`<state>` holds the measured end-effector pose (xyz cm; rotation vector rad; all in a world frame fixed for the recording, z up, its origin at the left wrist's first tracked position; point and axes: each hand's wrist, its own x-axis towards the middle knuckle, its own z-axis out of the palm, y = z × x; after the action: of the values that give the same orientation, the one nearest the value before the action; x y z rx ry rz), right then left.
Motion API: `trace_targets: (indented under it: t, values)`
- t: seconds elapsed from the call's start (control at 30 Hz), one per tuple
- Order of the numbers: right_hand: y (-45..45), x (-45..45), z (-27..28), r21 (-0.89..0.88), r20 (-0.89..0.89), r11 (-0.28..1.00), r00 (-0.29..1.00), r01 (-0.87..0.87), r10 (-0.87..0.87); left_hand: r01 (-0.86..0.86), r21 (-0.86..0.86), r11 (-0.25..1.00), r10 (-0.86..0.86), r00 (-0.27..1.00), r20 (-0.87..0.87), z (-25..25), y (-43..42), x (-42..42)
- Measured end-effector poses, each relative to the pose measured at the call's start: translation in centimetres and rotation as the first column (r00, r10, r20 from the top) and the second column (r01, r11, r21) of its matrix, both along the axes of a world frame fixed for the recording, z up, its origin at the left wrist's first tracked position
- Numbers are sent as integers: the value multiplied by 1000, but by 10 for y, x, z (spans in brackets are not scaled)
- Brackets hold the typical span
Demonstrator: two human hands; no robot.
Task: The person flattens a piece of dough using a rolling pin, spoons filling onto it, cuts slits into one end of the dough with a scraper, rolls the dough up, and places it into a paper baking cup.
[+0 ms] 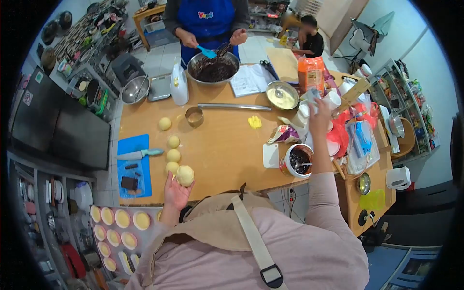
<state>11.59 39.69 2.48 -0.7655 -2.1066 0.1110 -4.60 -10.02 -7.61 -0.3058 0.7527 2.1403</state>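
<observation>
My left hand (177, 193) is palm up at the table's near edge, holding a pale yellow dough ball (184, 176). Just beyond it, several smaller dough balls (173, 155) form a loose column, with another dough ball (165, 123) farther up. My right hand (320, 117) is stretched out over the cluttered right side, beside white cups (332, 100). Its fingers are bent around a small greyish item that I cannot make out. Below that forearm stands a white tub (293, 166) of dark filling with a spoon in it. A metal ring cutter (194, 116) stands mid-table.
A knife (140, 154) and dark chocolate pieces lie on a blue cutting board (126, 181). Across the table, a person in a blue apron (205, 21) holds a blue spatula (207, 51) over a bowl of dark batter (214, 70). Paper-lined dough rounds (122, 218) sit lower left.
</observation>
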Motion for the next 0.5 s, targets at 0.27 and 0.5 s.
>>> trace_targets:
  t: [0.27, 0.5]
  values:
    - [-95, -92, -152, -449, 673, 893, 663, 15, 327, -86, 4, 996, 86, 996, 0, 9, -12, 10]
    - [-107, -100, -183, -406, 679, 909, 699, 100, 226, -170, 1, 985, 170, 985, 40, 1, -45, 21]
